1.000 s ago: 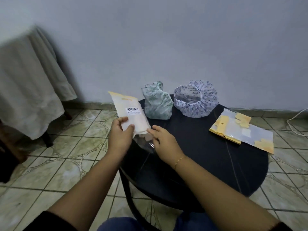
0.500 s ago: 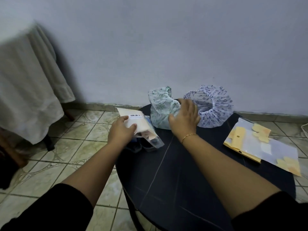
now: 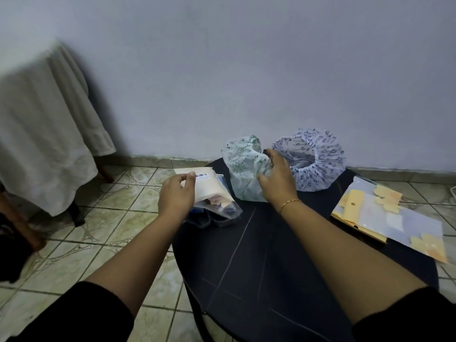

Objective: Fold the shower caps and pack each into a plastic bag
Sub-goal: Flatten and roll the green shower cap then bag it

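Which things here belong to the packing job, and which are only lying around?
Job:
- green shower cap, right hand gripping it
- blue shower cap
- plastic bag, held by left hand
- spare bags

Lying about:
- white cloth
- cable

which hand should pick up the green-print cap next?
Right. The right hand is already on the green-print shower cap, fingers curled round its side. The left hand is occupied holding the plastic bag by its label end, off the table's left edge.

Barcode label [image 3: 202,176], text unreadable
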Demonstrator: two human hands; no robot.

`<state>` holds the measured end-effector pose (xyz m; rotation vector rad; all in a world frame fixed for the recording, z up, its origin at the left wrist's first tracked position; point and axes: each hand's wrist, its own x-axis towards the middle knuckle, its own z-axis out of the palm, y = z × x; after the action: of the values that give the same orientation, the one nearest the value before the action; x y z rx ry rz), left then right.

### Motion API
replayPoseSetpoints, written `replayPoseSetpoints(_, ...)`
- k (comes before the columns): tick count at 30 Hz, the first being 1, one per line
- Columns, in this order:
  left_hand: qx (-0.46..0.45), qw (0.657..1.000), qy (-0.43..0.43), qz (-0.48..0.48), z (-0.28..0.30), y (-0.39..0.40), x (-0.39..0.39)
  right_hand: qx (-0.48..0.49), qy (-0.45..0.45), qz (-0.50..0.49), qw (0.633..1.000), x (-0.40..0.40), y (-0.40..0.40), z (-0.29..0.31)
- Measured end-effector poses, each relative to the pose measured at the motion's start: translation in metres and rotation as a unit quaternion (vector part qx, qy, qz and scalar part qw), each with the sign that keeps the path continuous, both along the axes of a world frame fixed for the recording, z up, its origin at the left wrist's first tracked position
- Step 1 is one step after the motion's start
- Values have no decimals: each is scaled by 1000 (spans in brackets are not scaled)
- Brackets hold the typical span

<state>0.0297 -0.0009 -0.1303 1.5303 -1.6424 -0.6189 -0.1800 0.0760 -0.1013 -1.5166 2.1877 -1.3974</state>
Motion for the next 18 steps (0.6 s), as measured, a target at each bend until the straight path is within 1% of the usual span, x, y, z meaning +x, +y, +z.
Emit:
replayPoseSetpoints(2, -26, 999, -26, -1, 9, 12, -4, -35, 33, 12, 999, 1, 22, 6)
replayPoseSetpoints(4, -80, 996, -39, -22, 23, 32, -9, -75, 73, 20, 994, 3, 51, 10)
replayPoseSetpoints(6, -134, 988, -24, -70, 37, 64, -14, -116, 110, 18, 987, 3, 82, 9)
replayPoseSetpoints(7, -138, 986, -10, -91, 42, 84, -17, -134, 130, 16, 982, 2, 98, 6)
replayPoseSetpoints(8, -117, 987, 17, -110, 44, 105, -21, -149, 149, 18, 977, 1, 115, 3)
replayPoseSetpoints(9, -69, 988, 63, -125, 42, 124, -26, -158, 169, 25, 973, 0, 131, -2)
replayPoseSetpoints(10, 8, 983, 126, -136, 37, 141, -33, -161, 189, 36, 968, -1, 146, -7)
replayPoseSetpoints(11, 102, 966, 196, -138, 30, 155, -41, -160, 202, 49, 965, -1, 160, -13)
replayPoseSetpoints(12, 193, 940, 247, -133, 23, 164, -48, -158, 210, 64, 963, -1, 170, -19)
replayPoseSetpoints(13, 264, 916, 273, -131, 15, 171, -55, -155, 216, 79, 961, 1, 181, -24)
replayPoseSetpoints(14, 304, 899, 285, -135, 7, 176, -59, -155, 223, 94, 958, 2, 188, -28)
replayPoseSetpoints(15, 322, 888, 296, -145, 2, 179, -62, -155, 230, 109, 955, 4, 196, -32)
replayPoseSetpoints(18, 319, 868, 329, -189, -7, 180, -69, -163, 236, 134, 948, 8, 210, -36)
